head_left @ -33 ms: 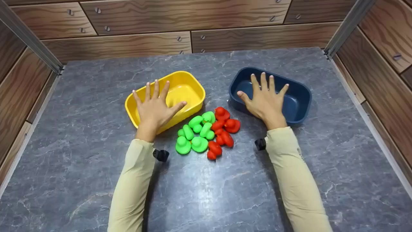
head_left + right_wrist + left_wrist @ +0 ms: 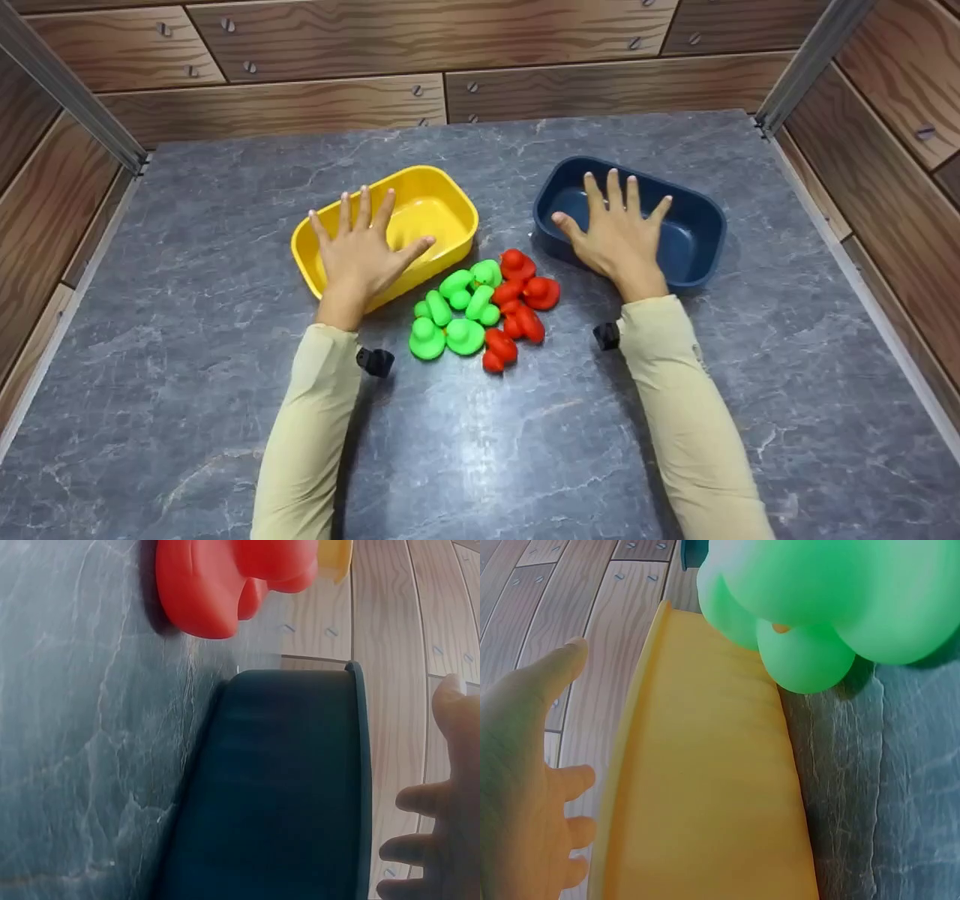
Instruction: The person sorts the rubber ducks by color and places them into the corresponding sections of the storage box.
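Note:
My left hand [image 2: 358, 259] spreads its fingers above the yellow bin [image 2: 429, 259], holding nothing. Over the dark blue bin [image 2: 694, 217], my right hand [image 2: 621, 238] is likewise spread and holds nothing. Between and in front of the bins lie several green rubber ducks [image 2: 465, 336], some upright and some tipped over. Several red rubber ducks [image 2: 541, 292] lie against them on the right. In the left wrist view, the left hand [image 2: 517, 787] is apart from the yellow wall [image 2: 697, 765]. The right wrist view has the right hand [image 2: 450, 817] beyond the blue bin's rim [image 2: 361, 780].
The bins and ducks stand on a grey marbled tabletop [image 2: 480, 465]. Wood-patterned panels [image 2: 435, 37] wall the back and both sides, with metal posts [image 2: 814, 67] at the back corners. A small black device [image 2: 375, 361] sits at the left wrist, another black device [image 2: 606, 336] at the right.

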